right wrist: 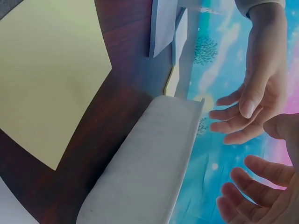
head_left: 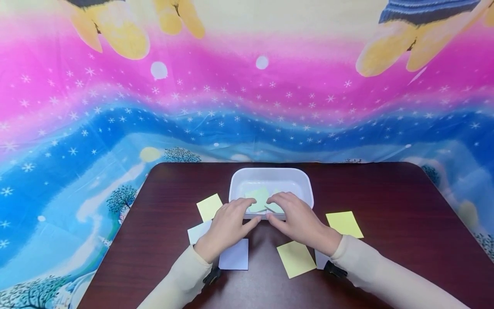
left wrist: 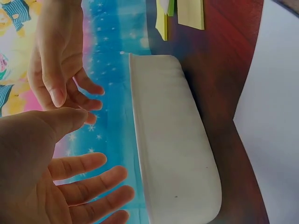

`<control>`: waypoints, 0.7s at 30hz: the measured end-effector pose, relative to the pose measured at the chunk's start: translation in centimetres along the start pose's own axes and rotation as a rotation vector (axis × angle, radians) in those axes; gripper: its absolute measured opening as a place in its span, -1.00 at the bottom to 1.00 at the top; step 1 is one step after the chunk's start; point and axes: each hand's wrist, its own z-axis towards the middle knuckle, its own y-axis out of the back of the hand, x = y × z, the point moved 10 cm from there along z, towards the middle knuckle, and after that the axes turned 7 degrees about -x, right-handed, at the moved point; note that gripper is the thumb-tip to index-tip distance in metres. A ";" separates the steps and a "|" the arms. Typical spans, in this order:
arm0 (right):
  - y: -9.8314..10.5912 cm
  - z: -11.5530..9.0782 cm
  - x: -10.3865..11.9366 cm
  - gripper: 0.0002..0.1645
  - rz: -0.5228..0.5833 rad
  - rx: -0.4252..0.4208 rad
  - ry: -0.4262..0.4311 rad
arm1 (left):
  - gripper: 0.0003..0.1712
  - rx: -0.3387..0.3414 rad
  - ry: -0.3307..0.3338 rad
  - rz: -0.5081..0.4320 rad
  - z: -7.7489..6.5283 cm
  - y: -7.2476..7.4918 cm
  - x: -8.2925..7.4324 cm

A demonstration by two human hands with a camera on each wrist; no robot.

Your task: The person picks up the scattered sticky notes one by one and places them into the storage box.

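Observation:
Both hands hover over the front rim of a white plastic tub (head_left: 270, 175), one at each side, palms facing. The left hand (head_left: 231, 221) has its fingers loosely bent and spread, with nothing in them. Opposite it, the right hand (head_left: 301, 219) is likewise empty and relaxed, its thumb close to the left thumb. Inside the tub lie pale green sticky notes (head_left: 257, 199), partly hidden behind the right fingers. From the left wrist view, the tub's outer side (left wrist: 168, 140) stands beyond the spread fingers.
Left of the tub are a yellow note pad (head_left: 209, 207), a whitish one (head_left: 198, 231) and a lilac one (head_left: 234, 256). To the right lie two yellow pads, one farther (head_left: 344, 223) and one nearer (head_left: 296, 259). Another lilac pad (head_left: 321, 259) is partly under the right wrist.

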 end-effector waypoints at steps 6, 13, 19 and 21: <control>-0.3 -0.5 0.0 -0.61 0.009 0.002 -0.004 | -0.47 -0.010 0.008 0.002 -0.6 0.1 0.2; -0.6 -1.0 0.0 -0.61 0.001 0.011 -0.004 | -0.48 -0.004 0.017 0.001 -1.3 -0.2 0.4; -0.8 -1.4 0.1 -0.60 0.004 0.014 0.000 | -0.48 -0.025 0.017 0.006 -1.6 0.2 0.5; -0.8 -1.4 0.3 -0.60 0.002 0.012 0.007 | -0.47 -0.031 0.018 0.014 -1.7 0.4 0.6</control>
